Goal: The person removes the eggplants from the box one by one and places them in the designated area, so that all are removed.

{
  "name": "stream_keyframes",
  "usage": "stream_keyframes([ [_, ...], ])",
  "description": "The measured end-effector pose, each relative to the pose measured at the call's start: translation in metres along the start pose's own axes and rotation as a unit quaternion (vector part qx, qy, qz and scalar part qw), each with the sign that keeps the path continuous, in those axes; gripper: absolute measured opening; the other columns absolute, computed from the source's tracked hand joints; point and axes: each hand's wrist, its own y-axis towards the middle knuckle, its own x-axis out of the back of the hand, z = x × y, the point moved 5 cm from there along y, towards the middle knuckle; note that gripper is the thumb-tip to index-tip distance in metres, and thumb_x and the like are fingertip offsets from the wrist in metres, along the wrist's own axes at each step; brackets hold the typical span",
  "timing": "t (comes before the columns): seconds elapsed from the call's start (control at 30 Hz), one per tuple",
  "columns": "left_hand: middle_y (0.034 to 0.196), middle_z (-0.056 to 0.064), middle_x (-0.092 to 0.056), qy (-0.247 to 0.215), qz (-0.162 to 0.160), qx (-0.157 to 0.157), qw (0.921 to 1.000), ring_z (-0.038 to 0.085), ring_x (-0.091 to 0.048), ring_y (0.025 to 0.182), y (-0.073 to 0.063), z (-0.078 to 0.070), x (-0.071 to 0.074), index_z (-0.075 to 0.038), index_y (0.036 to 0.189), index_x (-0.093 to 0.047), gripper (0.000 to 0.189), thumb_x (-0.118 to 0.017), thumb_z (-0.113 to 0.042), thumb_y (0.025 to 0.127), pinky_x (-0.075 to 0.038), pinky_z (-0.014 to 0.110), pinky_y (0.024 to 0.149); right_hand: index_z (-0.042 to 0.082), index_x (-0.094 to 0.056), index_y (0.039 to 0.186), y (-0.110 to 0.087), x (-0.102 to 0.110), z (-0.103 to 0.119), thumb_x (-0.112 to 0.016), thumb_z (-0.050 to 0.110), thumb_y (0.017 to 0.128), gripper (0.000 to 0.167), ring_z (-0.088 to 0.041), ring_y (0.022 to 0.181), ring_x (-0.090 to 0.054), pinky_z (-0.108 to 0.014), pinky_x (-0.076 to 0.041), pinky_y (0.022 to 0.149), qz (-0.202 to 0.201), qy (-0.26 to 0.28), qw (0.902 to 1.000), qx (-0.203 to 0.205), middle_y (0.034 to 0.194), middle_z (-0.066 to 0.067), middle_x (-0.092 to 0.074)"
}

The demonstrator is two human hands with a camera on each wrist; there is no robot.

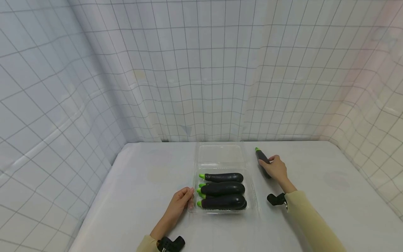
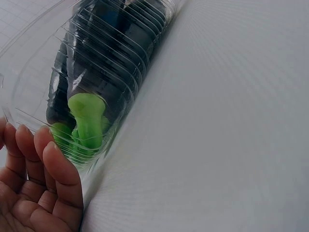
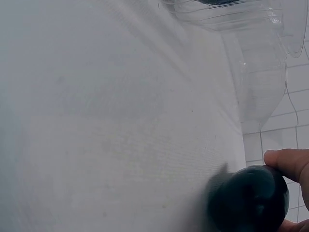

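Observation:
A clear plastic clamshell container lies with its lid folded back, several dark eggplants with bright green stems stacked inside. At its left side, my left hand holds the rim. From the left wrist view, the fingers bend up against the ribbed plastic wall, close to a green stem. To the right of the container, my right hand grips a single eggplant between thumb and fingers. That eggplant's rounded end shows in the right wrist view, low over the table.
The open lid lies flat behind the container. A white cloth covers the table, and white grid-patterned curtains hang around its back and sides. Each wrist wears a small black camera.

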Motion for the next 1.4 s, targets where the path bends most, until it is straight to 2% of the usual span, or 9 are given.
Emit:
stream_keyframes([
  [0.13, 0.065, 0.001, -0.046, 0.001, 0.001, -0.002, 1.0, 0.011, -0.045, 0.057, -0.0005, -0.0021, -0.0004, -0.004, 0.079, -0.048, 0.034, -0.051, -0.031, 0.099, -0.037, 0.022, 0.054, -0.009, -0.043, 0.116, 0.0007, -0.0013, 0.0005, -0.06, 0.042, 0.09, 0.06, -0.043, 0.096, -0.056, -0.049, -0.044, 0.076, 0.003, 0.002, 1.0, 0.0, 0.113, -0.034, -0.054],
  [0.33, 0.065, 0.002, -0.045, 0.001, -0.003, -0.002, 1.0, 0.011, -0.045, 0.057, -0.0009, -0.0037, -0.0005, 0.002, 0.08, -0.047, 0.038, -0.052, -0.031, 0.099, -0.037, 0.022, 0.055, -0.009, -0.043, 0.116, 0.0018, 0.0003, 0.0023, -0.06, 0.042, 0.09, 0.06, -0.043, 0.094, -0.055, -0.05, -0.043, 0.076, 0.0, 0.004, 1.0, 0.008, 0.109, -0.033, -0.054],
  [0.67, 0.065, 0.001, -0.045, 0.003, 0.001, -0.007, 1.0, 0.011, -0.045, 0.057, 0.001, -0.0016, 0.0, -0.004, 0.078, -0.048, 0.035, -0.051, -0.032, 0.099, -0.037, 0.022, 0.055, -0.012, -0.044, 0.119, 0.003, -0.0006, 0.0021, -0.055, 0.048, 0.091, 0.068, -0.045, 0.094, -0.055, -0.051, -0.044, 0.076, -0.004, -0.014, 0.9998, 0.016, 0.109, -0.035, -0.053],
  [1.13, 0.065, 0.003, -0.045, 0.0, -0.004, 0.012, 0.9999, 0.012, -0.045, 0.057, 0.0011, -0.0002, -0.0001, -0.004, 0.078, -0.049, 0.036, -0.053, -0.033, 0.098, -0.037, 0.022, 0.055, -0.015, -0.046, 0.118, -0.0011, 0.004, -0.0005, -0.06, 0.047, 0.09, 0.069, -0.041, 0.085, -0.057, -0.049, -0.045, 0.072, -0.018, -0.026, 0.9989, 0.033, 0.104, -0.034, -0.055],
  [1.4, 0.065, 0.003, -0.045, -0.005, -0.004, 0.01, 0.9999, 0.012, -0.045, 0.057, -0.0004, -0.0003, -0.0004, -0.004, 0.078, -0.049, 0.034, -0.053, -0.032, 0.098, -0.038, 0.022, 0.055, -0.016, -0.046, 0.117, -0.0027, 0.0047, 0.0, -0.062, 0.044, 0.089, 0.068, -0.043, 0.088, -0.056, -0.051, -0.044, 0.074, -0.022, -0.025, 0.9988, 0.036, 0.104, -0.035, -0.054],
])
